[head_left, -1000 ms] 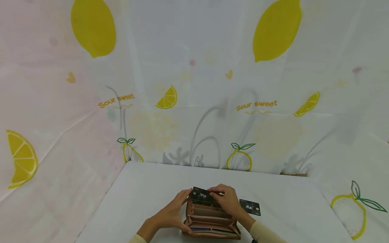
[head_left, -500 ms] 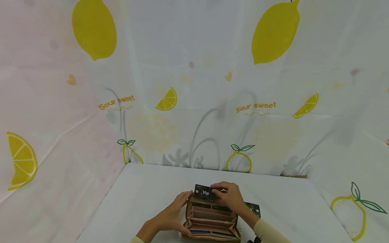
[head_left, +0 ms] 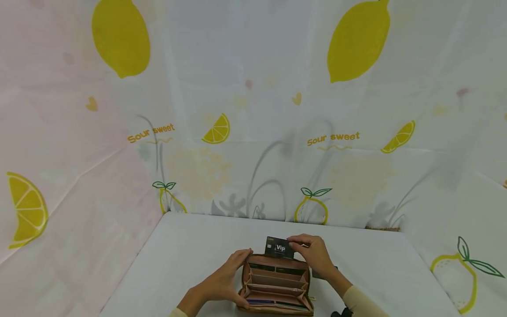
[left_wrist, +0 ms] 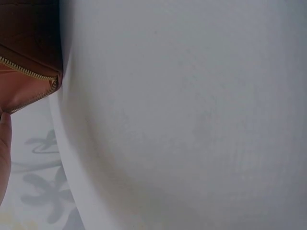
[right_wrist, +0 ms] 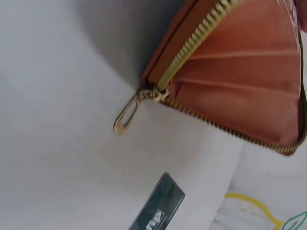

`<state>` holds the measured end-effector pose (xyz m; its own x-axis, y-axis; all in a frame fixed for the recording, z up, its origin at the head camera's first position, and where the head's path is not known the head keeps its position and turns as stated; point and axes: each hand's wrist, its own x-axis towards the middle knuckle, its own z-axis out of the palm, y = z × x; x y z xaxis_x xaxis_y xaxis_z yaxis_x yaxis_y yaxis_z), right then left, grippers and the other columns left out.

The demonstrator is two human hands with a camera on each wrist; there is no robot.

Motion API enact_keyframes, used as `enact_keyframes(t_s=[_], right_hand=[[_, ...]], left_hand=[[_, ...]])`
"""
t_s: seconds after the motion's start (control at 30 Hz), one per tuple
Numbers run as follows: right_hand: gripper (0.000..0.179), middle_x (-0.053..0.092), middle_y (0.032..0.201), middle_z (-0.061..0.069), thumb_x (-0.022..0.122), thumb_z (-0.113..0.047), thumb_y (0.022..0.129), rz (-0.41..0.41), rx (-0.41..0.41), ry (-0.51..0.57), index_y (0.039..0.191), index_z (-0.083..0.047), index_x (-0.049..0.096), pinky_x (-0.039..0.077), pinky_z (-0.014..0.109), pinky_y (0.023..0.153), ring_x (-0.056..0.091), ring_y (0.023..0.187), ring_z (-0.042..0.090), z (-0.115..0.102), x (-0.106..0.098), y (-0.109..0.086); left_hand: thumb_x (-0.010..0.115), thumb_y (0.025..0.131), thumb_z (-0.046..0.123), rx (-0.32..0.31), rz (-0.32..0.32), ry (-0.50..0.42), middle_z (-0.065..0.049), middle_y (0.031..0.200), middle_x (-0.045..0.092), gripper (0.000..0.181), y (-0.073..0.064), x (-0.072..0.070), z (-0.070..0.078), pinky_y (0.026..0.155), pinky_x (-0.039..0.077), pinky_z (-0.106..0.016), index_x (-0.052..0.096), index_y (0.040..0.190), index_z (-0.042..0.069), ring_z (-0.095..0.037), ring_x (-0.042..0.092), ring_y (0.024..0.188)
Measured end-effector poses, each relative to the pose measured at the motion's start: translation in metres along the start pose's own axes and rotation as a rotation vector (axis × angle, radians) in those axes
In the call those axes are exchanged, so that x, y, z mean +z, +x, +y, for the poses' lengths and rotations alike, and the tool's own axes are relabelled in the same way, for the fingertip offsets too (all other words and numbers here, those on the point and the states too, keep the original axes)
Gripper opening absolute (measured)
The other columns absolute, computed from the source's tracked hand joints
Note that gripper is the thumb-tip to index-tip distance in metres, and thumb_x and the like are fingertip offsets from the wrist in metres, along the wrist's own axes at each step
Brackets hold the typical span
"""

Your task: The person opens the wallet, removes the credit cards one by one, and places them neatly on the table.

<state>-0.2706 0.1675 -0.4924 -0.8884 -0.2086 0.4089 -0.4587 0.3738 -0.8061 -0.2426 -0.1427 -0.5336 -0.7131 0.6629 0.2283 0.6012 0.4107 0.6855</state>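
A brown zip-around wallet [head_left: 277, 280] stands wide open on the table, its pink lining and dividers facing up, with cards in its slots along both sides. My left hand [head_left: 222, 280] grips the wallet's left end, thumb at the near edge and fingers at the far corner. Between thumb and fingers, my right hand [head_left: 315, 256] pinches a black VIP card [head_left: 278, 248] by its right end, just above the wallet's far edge. Partly behind the right wrist lies a second black VIP card [right_wrist: 158, 207] on the table. The right wrist view shows the gold zipper pull [right_wrist: 125, 117] hanging at the wallet's corner.
The white table [head_left: 198, 240] ends at a hanging cloth [head_left: 253, 110] printed with lemons, which also runs along both sides. A small dark object [head_left: 341, 312] sits at the bottom edge by the right sleeve.
My right hand has drawn the VIP card up out of the wallet's far slots and moved it right and away. The left hand has kept its grip on the wallet.
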Motion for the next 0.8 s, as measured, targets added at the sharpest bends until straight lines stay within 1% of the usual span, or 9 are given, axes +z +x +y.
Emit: enact_keyframes(t_s=[0.13, 0.2, 0.33, 0.4, 0.57, 0.73, 0.8], right_hand=[[0.016, 0.072, 0.096, 0.005, 0.071, -0.010, 0.089, 0.031, 0.030, 0.001, 0.104, -0.007, 0.077, 0.054, 0.025, 0.066, 0.066, 0.082, 0.017, 0.004, -0.013, -0.002], [0.017, 0.072, 0.098, 0.006, 0.071, -0.010, 0.089, 0.041, 0.068, 0.009, 0.105, -0.004, 0.076, 0.054, 0.025, 0.068, 0.066, 0.086, 0.017, 0.005, -0.022, -0.004], [0.019, 0.072, 0.104, 0.008, 0.070, -0.012, 0.091, 0.067, 0.178, 0.010, 0.107, -0.004, 0.075, 0.054, 0.024, 0.074, 0.067, 0.093, 0.016, 0.005, -0.039, -0.009], [0.019, 0.071, 0.106, 0.009, 0.069, -0.013, 0.091, 0.083, 0.225, -0.007, 0.107, -0.004, 0.075, 0.054, 0.023, 0.076, 0.067, 0.094, 0.015, 0.005, -0.047, -0.012], [0.021, 0.071, 0.108, 0.012, 0.070, -0.014, 0.091, 0.133, 0.308, -0.051, 0.109, -0.002, 0.074, 0.054, 0.021, 0.076, 0.068, 0.092, 0.012, 0.010, -0.067, -0.021], [0.022, 0.071, 0.107, 0.013, 0.071, -0.013, 0.091, 0.160, 0.366, -0.094, 0.108, 0.000, 0.074, 0.056, 0.025, 0.075, 0.067, 0.089, 0.010, 0.021, -0.087, -0.031], [0.022, 0.071, 0.107, 0.013, 0.070, -0.013, 0.091, 0.158, 0.395, -0.131, 0.108, 0.000, 0.074, 0.056, 0.027, 0.075, 0.067, 0.089, 0.011, 0.024, -0.095, -0.036]], left_hand=[[0.087, 0.063, 0.054, 0.005, -0.009, -0.010, -0.005, 0.153, 0.024, 0.126, 0.000, -0.001, 0.001, 0.106, 0.039, -0.051, 0.012, 0.158, 0.019, -0.028, 0.031, 0.138], [0.087, 0.063, 0.054, 0.002, -0.013, -0.012, -0.006, 0.153, 0.024, 0.126, 0.000, -0.001, 0.001, 0.106, 0.039, -0.051, 0.012, 0.158, 0.019, -0.028, 0.031, 0.138], [0.087, 0.062, 0.054, -0.004, -0.020, -0.015, -0.006, 0.153, 0.024, 0.126, 0.001, -0.002, 0.000, 0.105, 0.039, -0.051, 0.012, 0.158, 0.019, -0.029, 0.031, 0.138], [0.087, 0.062, 0.054, -0.006, -0.020, -0.020, -0.006, 0.153, 0.023, 0.126, 0.001, -0.002, -0.001, 0.105, 0.039, -0.051, 0.012, 0.158, 0.019, -0.030, 0.030, 0.138], [0.086, 0.063, 0.056, -0.007, -0.022, -0.021, -0.005, 0.153, 0.023, 0.126, 0.001, -0.001, -0.002, 0.105, 0.039, -0.051, 0.011, 0.158, 0.019, -0.030, 0.030, 0.138], [0.085, 0.063, 0.056, 0.002, -0.018, -0.015, -0.005, 0.153, 0.023, 0.126, 0.000, 0.000, -0.003, 0.105, 0.040, -0.051, 0.011, 0.158, 0.019, -0.030, 0.031, 0.138], [0.085, 0.063, 0.056, 0.004, -0.019, -0.014, -0.005, 0.153, 0.023, 0.126, 0.001, 0.000, -0.003, 0.105, 0.039, -0.052, 0.011, 0.158, 0.020, -0.030, 0.030, 0.138]])
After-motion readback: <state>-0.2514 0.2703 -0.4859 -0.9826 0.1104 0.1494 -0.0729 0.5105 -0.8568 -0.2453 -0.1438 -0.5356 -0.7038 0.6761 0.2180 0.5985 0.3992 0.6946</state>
